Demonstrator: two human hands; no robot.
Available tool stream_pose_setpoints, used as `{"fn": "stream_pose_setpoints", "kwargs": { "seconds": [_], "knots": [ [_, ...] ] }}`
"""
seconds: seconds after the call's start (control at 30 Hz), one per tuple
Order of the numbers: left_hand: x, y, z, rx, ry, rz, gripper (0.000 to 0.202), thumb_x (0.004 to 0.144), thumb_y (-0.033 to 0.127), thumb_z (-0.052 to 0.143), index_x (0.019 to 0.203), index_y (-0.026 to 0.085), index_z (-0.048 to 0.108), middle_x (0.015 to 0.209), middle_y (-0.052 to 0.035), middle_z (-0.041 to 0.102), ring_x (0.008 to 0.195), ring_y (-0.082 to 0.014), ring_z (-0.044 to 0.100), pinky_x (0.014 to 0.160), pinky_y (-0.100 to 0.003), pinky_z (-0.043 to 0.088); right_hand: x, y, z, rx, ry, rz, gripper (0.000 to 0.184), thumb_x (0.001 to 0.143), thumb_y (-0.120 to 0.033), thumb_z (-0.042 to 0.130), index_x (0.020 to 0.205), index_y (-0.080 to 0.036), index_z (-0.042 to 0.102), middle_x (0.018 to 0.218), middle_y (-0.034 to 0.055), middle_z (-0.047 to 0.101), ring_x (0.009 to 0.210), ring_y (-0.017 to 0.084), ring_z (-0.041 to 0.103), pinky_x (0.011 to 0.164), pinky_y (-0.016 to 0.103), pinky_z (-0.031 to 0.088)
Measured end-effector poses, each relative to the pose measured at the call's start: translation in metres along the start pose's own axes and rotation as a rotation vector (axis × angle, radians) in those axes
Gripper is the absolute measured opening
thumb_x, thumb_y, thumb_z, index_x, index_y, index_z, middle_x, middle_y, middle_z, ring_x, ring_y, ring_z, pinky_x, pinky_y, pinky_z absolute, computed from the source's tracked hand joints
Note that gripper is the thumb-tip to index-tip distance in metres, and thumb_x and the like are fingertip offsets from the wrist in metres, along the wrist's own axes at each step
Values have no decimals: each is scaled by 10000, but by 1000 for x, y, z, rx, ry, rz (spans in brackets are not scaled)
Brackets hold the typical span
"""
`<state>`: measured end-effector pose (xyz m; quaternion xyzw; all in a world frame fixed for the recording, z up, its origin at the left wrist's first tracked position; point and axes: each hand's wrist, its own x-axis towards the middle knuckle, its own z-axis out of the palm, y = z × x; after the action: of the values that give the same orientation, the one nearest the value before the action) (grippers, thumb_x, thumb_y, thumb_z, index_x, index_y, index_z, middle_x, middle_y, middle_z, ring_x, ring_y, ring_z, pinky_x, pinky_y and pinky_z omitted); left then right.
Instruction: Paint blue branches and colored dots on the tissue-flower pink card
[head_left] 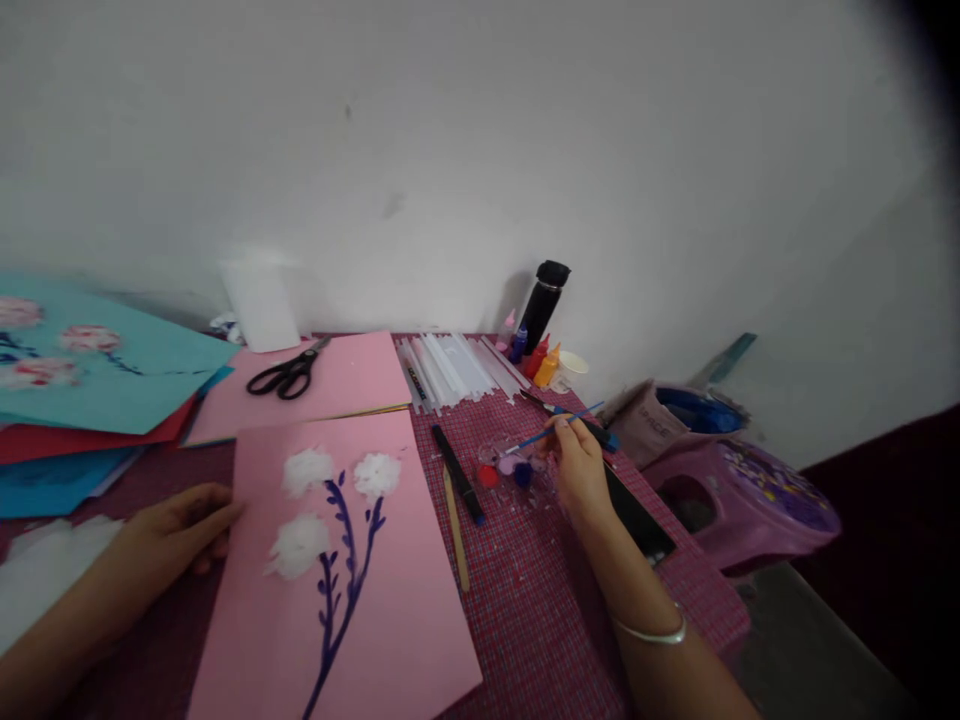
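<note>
A pink sheet [390, 620] lies in front of me, painted with three white fluffy blooms and blue stems. My left hand [176, 525] rests on its left edge, fingers curled against the paper. My right hand [577, 470] pinches a thin blue paintbrush [559, 428], whose tip points down-left toward a clear paint palette [510, 468] holding red, blue and pale purple paint. A silver bangle circles my right wrist.
Black scissors [289, 375] lie on another pink sheet behind. Teal, red and blue sheets [97, 370] are stacked at left. White strips [450, 368], small paint bottles [536, 360], a black flask [544, 300], a black marker [457, 473] and a wooden stick [456, 530] lie on the checked cloth. A pink stool [742, 500] stands at right.
</note>
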<state>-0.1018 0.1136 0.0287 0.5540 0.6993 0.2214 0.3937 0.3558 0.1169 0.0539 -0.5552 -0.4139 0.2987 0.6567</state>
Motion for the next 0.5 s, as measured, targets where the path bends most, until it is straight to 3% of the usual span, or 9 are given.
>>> {"fn": "stream_pose_setpoints", "kwargs": {
  "seconds": [0.1,0.23,0.37,0.5],
  "knots": [
    [-13,17,3,-128,67,47,458,647,679,597,787,251,508,502,92,526,495,-123,481,512,-231,368,2,3,-3,101,38,52,296,781,-496,663,816,-205,620,574,-43,617,510,135,554,528,248,440],
    [-22,30,6,-175,73,64,432,604,641,621,691,236,497,458,64,499,404,-114,420,436,-240,303,7,3,-10,265,43,110,306,697,-458,761,837,-203,668,569,-44,621,525,120,557,535,226,466],
    [-18,29,6,-229,117,104,387,695,624,576,783,249,544,495,33,532,432,-154,501,449,-275,376,12,4,-16,342,-7,110,249,633,-371,800,794,-214,694,569,-17,640,536,135,580,528,238,495],
    [-20,22,14,-204,125,124,312,833,546,558,807,235,561,542,27,552,469,-147,537,471,-278,431,13,8,-15,373,-72,126,194,672,-388,777,763,-232,703,596,3,646,522,138,568,510,252,508]
  ]
}}
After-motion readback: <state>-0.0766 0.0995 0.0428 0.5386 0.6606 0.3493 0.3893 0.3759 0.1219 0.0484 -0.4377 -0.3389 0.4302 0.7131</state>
